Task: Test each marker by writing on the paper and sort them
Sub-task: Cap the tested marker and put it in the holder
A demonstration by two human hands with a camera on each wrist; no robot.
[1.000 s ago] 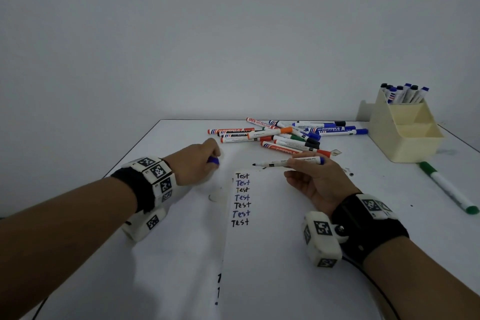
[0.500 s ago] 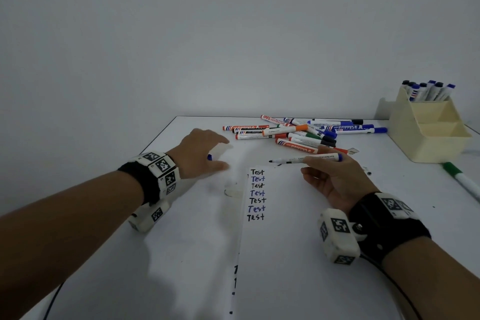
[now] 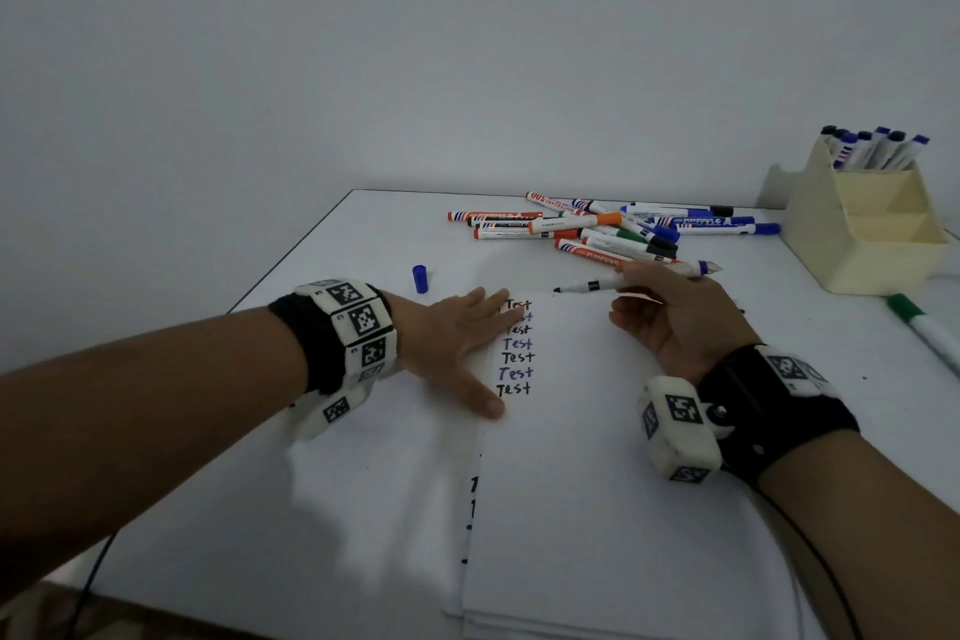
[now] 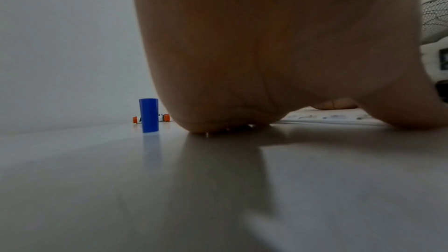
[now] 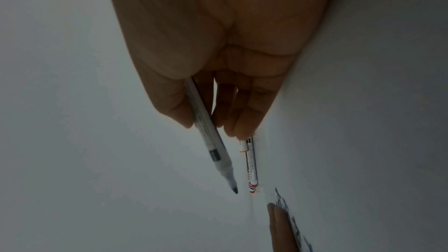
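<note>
Marker [image 3: 618, 282], uncapped, sat pinched in my right hand [image 3: 675, 322], tip hovering above the paper [image 3: 571, 431] my flat, outspread left hand [image 3: 457, 343] pinned. Beyond that hand stood its blue cap [image 3: 420, 278]. Farther off: untested markers [image 3: 597, 229]. A careless sweep could topple the cap.

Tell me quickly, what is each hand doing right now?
Left hand: open, fingers flat on the paper.
Right hand: holding the uncapped marker.

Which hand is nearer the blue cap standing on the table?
Left. The left hand lies flat on the paper's edge just right of the blue cap; the right hand holds the uncapped marker farther right.
</note>
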